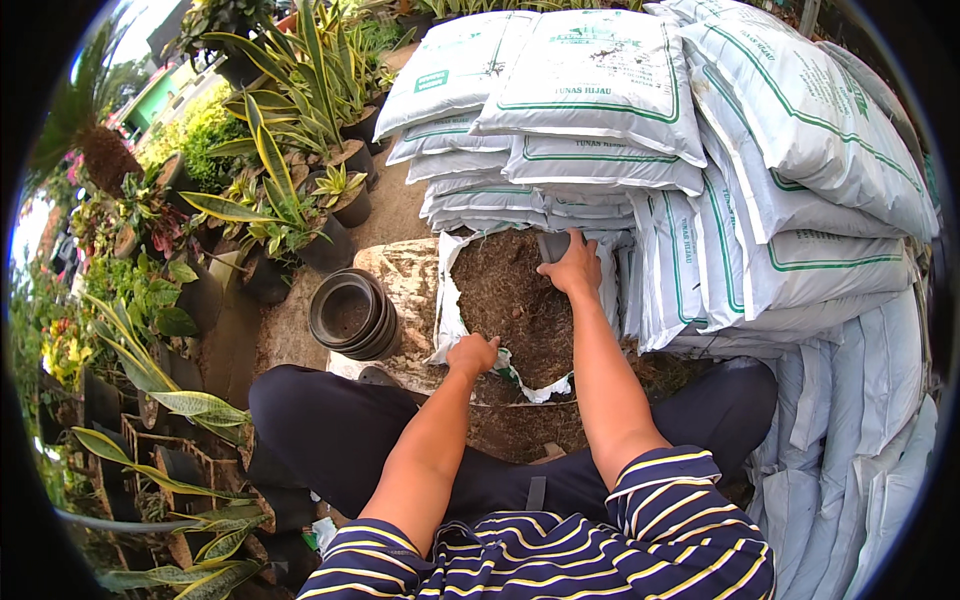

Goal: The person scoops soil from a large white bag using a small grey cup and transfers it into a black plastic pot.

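- Left hand (472, 354) was fisted on the torn edge of the open sack (447, 300) at frame center; I'd say pinning it taut stops spills.
- Right hand (572, 268) gripped a dark pot (553, 244), dug into the brown soil (510, 300) up top.
- Stacked black pots (350, 315), center-left, looked empty.
- Sealed white bags (600, 80) were piled upper right.

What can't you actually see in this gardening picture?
Head view only:
- What the right hand grips: a dark thing at the far edge of the open soil sack, mostly covered by the fingers.
- The left hand fingertips, curled over the sack's torn near edge.
- The depth of the stacked black pots, seen from above.
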`<act>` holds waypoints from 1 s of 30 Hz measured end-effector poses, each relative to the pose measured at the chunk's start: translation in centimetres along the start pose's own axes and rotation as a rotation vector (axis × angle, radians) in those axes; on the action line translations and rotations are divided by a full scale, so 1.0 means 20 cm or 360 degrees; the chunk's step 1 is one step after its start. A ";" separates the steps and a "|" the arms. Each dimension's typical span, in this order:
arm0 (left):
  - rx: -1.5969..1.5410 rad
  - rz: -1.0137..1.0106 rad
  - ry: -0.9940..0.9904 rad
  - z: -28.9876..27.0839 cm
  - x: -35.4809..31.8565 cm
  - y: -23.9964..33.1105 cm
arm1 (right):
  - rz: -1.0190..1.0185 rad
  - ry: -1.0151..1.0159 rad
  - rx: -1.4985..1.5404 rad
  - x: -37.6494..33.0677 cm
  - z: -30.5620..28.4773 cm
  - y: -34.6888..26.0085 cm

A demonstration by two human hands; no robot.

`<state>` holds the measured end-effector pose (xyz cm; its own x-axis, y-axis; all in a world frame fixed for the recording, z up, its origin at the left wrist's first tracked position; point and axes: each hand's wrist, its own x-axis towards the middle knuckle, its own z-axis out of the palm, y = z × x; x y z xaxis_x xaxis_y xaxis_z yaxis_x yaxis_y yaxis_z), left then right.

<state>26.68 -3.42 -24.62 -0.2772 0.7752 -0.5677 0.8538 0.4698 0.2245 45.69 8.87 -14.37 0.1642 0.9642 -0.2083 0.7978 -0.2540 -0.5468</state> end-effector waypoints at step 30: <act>-0.0040 0.0011 0.0039 -0.03 0.01 0.06 | -0.0165 -0.0213 -0.0490 -0.13 -0.10 -0.25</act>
<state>27.40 -2.47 -24.08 -0.2822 0.7883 -0.5467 0.8446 0.4745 0.2482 42.45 7.83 -9.57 0.0121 0.9598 -0.2803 0.9472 -0.1008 -0.3045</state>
